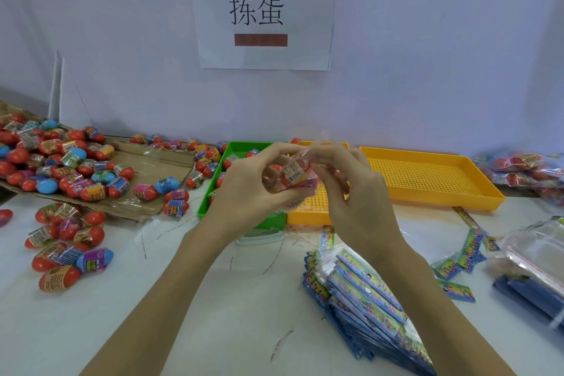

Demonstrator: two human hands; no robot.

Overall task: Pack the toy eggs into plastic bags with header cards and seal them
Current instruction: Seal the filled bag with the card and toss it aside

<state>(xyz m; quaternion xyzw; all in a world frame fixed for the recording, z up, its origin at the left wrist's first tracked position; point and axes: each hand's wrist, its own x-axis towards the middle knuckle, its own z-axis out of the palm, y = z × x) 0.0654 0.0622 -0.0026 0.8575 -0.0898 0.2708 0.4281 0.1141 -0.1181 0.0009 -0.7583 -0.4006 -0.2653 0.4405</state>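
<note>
White table [213,299], both hands [244,180] gripping bagged egg [290,172] above tray edges

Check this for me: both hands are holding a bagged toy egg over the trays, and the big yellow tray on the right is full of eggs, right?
Not quite. The head view shows the yellow tray on the right bare, with no eggs in it. The rest holds: the left hand and right hand hold a bagged toy egg over the trays.

A small packing workstation in a toy workshop: at twelve o'clock, a printed white paper sign [265,9] on the partition; at nine, heaped red plastic toy eggs [58,159]; at two, a perforated yellow plastic tray [427,174]; at five, stacked blue header-card bags [366,302].
</note>
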